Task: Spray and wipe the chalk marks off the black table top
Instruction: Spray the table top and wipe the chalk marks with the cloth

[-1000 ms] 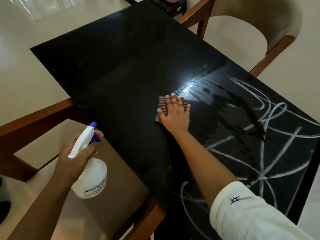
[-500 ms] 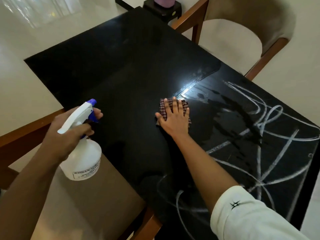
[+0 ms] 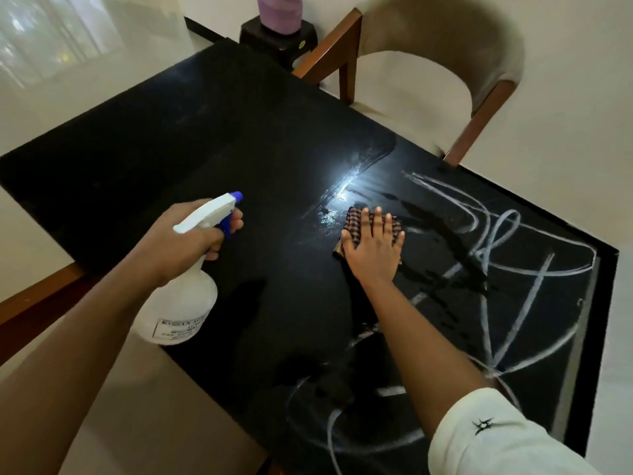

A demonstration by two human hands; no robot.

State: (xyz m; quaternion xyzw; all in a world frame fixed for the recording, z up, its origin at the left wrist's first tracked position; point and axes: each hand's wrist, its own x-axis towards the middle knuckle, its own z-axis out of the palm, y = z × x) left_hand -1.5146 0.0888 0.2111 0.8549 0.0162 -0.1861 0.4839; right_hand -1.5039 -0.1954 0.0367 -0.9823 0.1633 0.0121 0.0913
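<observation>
The black table top (image 3: 178, 138) fills the middle of the view. White chalk marks (image 3: 507, 269) loop across its right and near part, and a wet, shiny streak lies just beyond my right hand. My right hand (image 3: 371, 250) presses flat, fingers spread, on a checked cloth (image 3: 354, 219) at the edge of the marks. My left hand (image 3: 186, 240) grips the neck of a white spray bottle (image 3: 178, 310) with a blue nozzle, held above the table's left edge, one finger on the blue trigger. The nozzle points toward the far right.
A wooden chair with a beige back (image 3: 442, 53) stands at the far side. Another chair's beige seat (image 3: 113, 406) and wooden arm (image 3: 30, 303) are at the near left. A purple container (image 3: 279, 12) sits on a small dark stand beyond the table.
My left hand has raised the spray bottle up and right, from over the chair seat to over the table's edge. My right hand stays flat on the cloth, now nearer the chalk marks.
</observation>
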